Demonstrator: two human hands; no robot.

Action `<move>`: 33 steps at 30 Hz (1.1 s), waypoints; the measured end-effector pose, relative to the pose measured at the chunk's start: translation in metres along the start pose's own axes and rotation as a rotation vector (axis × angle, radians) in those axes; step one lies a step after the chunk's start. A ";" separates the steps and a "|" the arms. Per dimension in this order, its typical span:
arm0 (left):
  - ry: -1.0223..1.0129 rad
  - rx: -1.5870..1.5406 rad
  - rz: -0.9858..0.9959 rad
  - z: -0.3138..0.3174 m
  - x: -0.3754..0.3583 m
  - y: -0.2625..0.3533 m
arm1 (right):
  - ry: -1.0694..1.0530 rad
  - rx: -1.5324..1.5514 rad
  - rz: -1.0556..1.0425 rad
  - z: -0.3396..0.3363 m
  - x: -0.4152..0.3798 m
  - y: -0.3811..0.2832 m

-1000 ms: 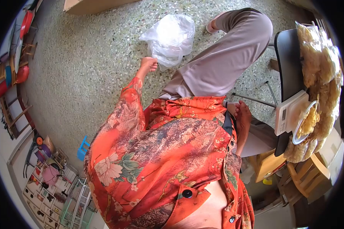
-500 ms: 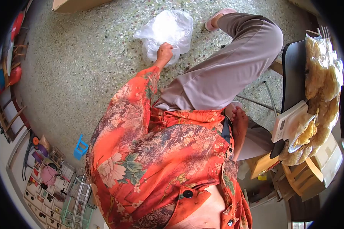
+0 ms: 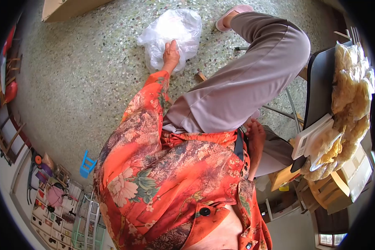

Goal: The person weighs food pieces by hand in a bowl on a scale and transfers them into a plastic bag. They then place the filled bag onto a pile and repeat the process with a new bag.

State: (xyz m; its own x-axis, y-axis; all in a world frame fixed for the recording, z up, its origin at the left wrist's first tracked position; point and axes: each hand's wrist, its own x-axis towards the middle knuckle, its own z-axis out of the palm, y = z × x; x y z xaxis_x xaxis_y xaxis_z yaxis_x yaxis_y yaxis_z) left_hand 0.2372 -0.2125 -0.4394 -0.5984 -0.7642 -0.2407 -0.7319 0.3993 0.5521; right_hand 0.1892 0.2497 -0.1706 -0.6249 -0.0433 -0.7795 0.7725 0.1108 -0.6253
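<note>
Clear plastic bag (image 3: 187, 31) lies on the speckled floor (image 3: 87, 62), short of my pink shoe (image 3: 221, 21); my left hand (image 3: 171, 53) is at its near side, fingers partly curled against the plastic, though whether they grip it I cannot tell. My right hand (image 3: 256, 132) rests by my lap, fingers loosely bent, part-open, nothing visible in them. Farther right, a white scale (image 3: 301, 146) and packed bags (image 3: 352, 89) sit at a black table (image 3: 321, 79).

Translucent whitish plastic bag (image 3: 189, 39), crumpled, puffed unevenly, lying on speckled floor (image 3: 91, 75), bright glare on surface.
</note>
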 end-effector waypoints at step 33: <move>-0.280 -0.490 -0.032 -0.103 0.019 -0.009 | -0.045 -0.037 -0.026 0.015 -0.003 -0.007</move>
State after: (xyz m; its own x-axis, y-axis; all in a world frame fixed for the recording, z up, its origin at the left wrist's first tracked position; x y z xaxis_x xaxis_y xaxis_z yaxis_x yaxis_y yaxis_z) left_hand 0.2658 -0.2828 -0.3668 -0.6909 -0.5817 -0.4293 -0.5545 0.0454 0.8309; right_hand 0.1872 0.2336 -0.1644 -0.6381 -0.0907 -0.7646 0.7511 0.1452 -0.6441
